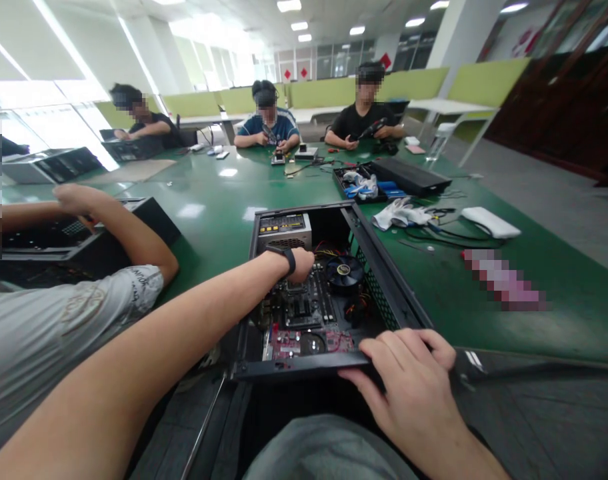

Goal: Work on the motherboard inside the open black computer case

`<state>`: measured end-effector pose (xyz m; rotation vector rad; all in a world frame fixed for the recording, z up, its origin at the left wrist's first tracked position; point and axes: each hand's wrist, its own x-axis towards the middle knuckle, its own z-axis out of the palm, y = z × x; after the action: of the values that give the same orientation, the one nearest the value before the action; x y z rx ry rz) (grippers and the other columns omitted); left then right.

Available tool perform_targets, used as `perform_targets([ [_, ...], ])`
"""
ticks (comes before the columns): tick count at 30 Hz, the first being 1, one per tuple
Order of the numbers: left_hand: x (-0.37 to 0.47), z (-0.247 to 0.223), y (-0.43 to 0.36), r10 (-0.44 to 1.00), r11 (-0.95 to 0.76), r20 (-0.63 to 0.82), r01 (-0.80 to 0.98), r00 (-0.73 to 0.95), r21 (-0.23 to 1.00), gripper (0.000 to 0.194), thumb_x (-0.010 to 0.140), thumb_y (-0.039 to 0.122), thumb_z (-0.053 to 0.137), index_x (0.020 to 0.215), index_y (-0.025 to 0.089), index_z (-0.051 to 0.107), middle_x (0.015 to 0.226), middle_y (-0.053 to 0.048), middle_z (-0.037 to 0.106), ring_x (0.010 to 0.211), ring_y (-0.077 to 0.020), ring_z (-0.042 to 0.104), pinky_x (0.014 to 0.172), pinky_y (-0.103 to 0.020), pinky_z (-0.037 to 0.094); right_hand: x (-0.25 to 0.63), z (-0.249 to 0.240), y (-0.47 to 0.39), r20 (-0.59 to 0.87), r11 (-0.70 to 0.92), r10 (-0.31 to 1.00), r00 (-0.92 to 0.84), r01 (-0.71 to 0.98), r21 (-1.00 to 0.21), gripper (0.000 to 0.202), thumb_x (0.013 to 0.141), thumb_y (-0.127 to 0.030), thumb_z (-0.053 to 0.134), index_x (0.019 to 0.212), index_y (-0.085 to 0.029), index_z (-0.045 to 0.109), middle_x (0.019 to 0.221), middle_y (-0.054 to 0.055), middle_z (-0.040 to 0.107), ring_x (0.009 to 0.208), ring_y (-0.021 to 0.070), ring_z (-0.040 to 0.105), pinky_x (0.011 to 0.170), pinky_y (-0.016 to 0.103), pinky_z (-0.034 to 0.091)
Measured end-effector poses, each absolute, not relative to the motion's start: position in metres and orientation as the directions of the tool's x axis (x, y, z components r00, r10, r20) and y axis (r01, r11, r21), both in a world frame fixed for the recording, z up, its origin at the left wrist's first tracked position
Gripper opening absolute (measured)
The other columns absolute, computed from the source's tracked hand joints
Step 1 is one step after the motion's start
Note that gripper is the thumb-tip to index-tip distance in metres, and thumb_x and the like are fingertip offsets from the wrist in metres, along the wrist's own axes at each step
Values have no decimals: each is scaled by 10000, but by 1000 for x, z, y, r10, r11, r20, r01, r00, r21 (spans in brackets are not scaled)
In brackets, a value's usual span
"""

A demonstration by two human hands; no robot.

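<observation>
The left hand reaches inside the open computer case, above the motherboard; whether its fingers grip anything, I cannot tell. The right hand's fingers curl over the case's near rim, thumb beneath.

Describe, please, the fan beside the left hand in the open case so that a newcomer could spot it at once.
At the near edge of the green table is an open black computer case. Inside, just right of the left hand, is a round black fan. Its round pale centre label sets it apart from the boxy power supply and the red board.
</observation>
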<state>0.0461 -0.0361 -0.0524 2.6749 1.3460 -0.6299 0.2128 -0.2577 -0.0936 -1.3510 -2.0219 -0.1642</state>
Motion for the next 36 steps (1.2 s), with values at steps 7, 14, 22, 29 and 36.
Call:
perform_targets([
  [7, 49, -57, -33, 713, -663, -469, 718, 521, -212, 337, 725, 207, 728, 1044, 110, 774, 1103, -204, 746, 1045, -322, 697, 907, -349, 539, 213, -93, -256, 600, 437, 769, -222, 867, -240, 167, 919, -396, 626, 918, -230, 605, 782, -3, 614, 812, 197, 516, 884, 417, 287],
  [14, 52, -62, -31, 746, -603, -507, 761, 432, -240, 444, 556, 222, 878, 975, 103, 794, 1067, -203, 759, 1001, -329, 707, 846, -332, 558, 214, -95, -257, 599, 427, 769, -223, 876, -223, 162, 909, -389, 639, 911, -232, 600, 773, -2, 611, 805, 200, 516, 874, 422, 288],
  [22, 56, -64, -32, 753, -587, -504, 779, 423, -223, 532, 483, 230, 934, 979, 98, 796, 1077, -202, 756, 1040, -344, 699, 886, -331, 555, 214, -96, -258, 600, 429, 768, -224, 876, -222, 165, 907, -391, 643, 918, -233, 595, 785, -6, 615, 810, 200, 512, 880, 421, 291],
  [29, 54, -66, -29, 753, -599, -508, 754, 417, -270, 567, 488, 309, 936, 1017, 164, 792, 1102, -151, 760, 1036, -299, 700, 869, -283, 547, 215, -96, -258, 601, 425, 767, -225, 879, -214, 170, 910, -399, 635, 912, -232, 601, 785, 2, 622, 815, 200, 511, 885, 419, 291],
  [36, 54, -67, -28, 757, -593, -484, 772, 438, -229, 527, 478, 269, 934, 963, 118, 795, 1056, -187, 764, 1016, -325, 703, 869, -319, 551, 215, -96, -258, 601, 425, 765, -231, 882, -202, 173, 915, -406, 628, 914, -235, 602, 783, 7, 626, 811, 195, 506, 884, 414, 288],
])
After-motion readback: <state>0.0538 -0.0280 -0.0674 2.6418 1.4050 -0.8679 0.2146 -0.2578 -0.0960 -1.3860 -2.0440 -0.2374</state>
